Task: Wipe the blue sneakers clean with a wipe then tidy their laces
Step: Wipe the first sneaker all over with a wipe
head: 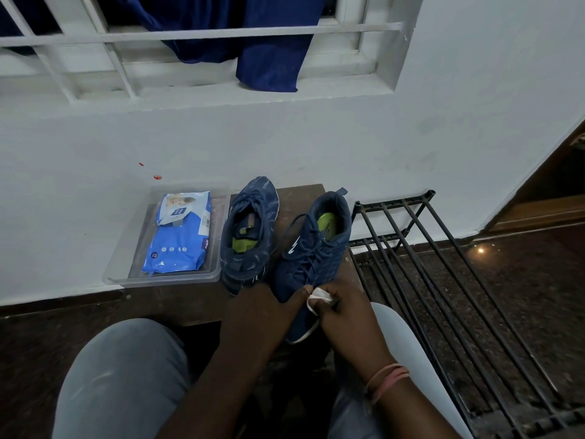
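My left hand (259,307) grips the toe of the blue knit sneaker (311,258) at the brown wooden stool's (300,193) near edge; my right hand (343,307) pinches a small white wipe (319,294) against it.

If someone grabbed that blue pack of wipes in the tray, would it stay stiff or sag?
The wipes pack would probably sag; its wrapper looks soft and wrinkled. Its glossy film may be slightly slippery. Lying flat in the clear tray, it seems unlikely to roll.

I see two navy sneakers (278,245) with lime insoles, a white wipe (318,296), a blue-and-white wipes pack (180,236), a dark brown table (190,299) and a black rack (443,280).
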